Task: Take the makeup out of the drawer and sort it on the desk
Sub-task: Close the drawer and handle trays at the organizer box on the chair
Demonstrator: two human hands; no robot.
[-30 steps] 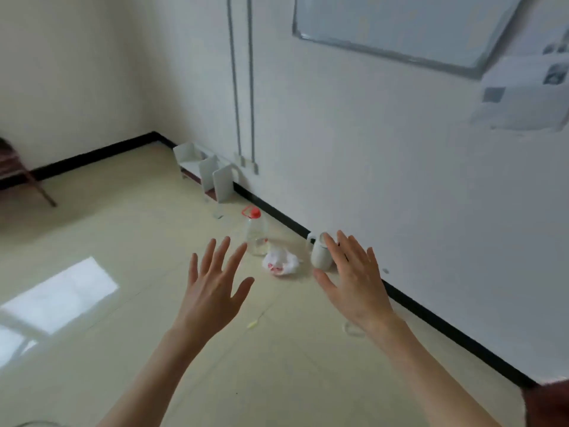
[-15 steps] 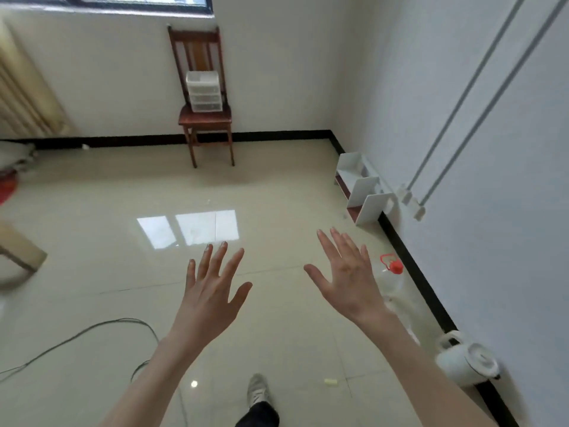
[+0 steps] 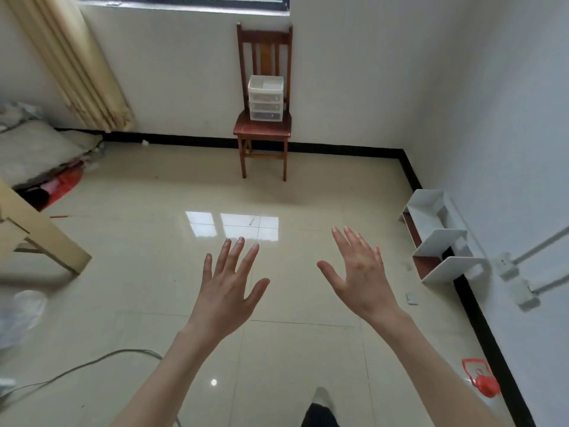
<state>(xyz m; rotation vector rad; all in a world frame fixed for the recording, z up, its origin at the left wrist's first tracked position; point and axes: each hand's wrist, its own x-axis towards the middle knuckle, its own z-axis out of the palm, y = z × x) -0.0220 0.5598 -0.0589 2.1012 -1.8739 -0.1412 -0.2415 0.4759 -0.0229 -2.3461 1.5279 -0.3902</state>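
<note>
Two hands: both up in front of the camera, holding nothing
Left hand (image 3: 229, 288): back toward the camera, fingers straight and fanned out, thumb sticking off to the right
Right hand (image 3: 360, 272): same deal, fingers spread, thumb pointing left, well apart from the left one
Shoe (image 3: 321, 397): light toe poking into the bottom edge, dark trouser leg just below it
Cable (image 3: 92, 363): grey, snaking over the tile floor (image 3: 154, 288) at lower left
Red cap (image 3: 483, 385): bottle top with a red handle loop, down by the right wall
White shelf unit (image 3: 440, 241): lying on the floor against the right wall's black skirting
Desk leg (image 3: 40, 232): pale wood, slanting in from the left edge
Wooden chair (image 3: 263, 131): dark red-brown, against the far wall under the window
Drawer unit (image 3: 265, 98): small white plastic thing, three clear drawers all closed, sitting on the chair seat; can't make out the contents from here
Curtain (image 3: 70, 60): beige, bunched at far left
</note>
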